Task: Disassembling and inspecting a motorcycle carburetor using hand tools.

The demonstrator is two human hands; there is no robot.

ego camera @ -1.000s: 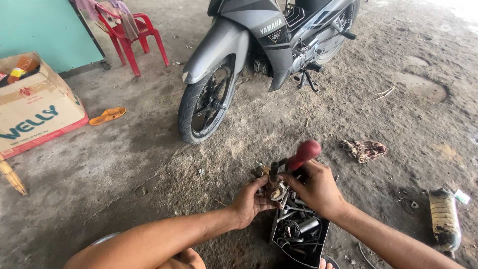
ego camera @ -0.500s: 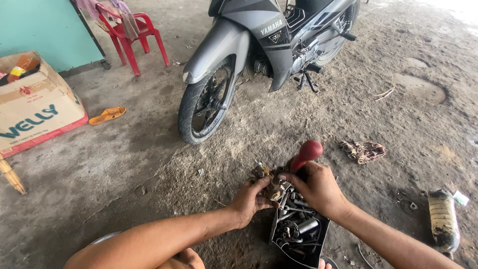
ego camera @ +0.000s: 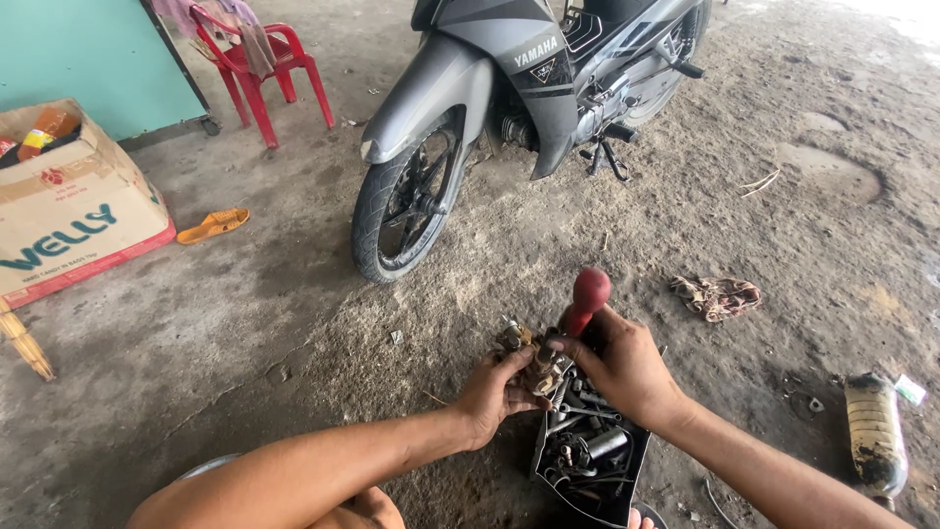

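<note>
While the left hand (ego camera: pixel 499 390) clamps a grimy metal part (ego camera: pixel 537 367), the right hand (ego camera: pixel 627 364) grips a smooth red-handled tool (ego camera: pixel 586 299).

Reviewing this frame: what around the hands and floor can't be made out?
Head view only:
- Small rusty part: kind unclear, wrapped by the left hand and right hand.
- Tool tip: only the red handle shows; the right hand and the part hide the working end.
- Tool tray: contents dark, jumbled, cut by the bottom edge.
- Motorbike: rear cut by the top edge.
- Bottle: contents masked by grime.
</note>
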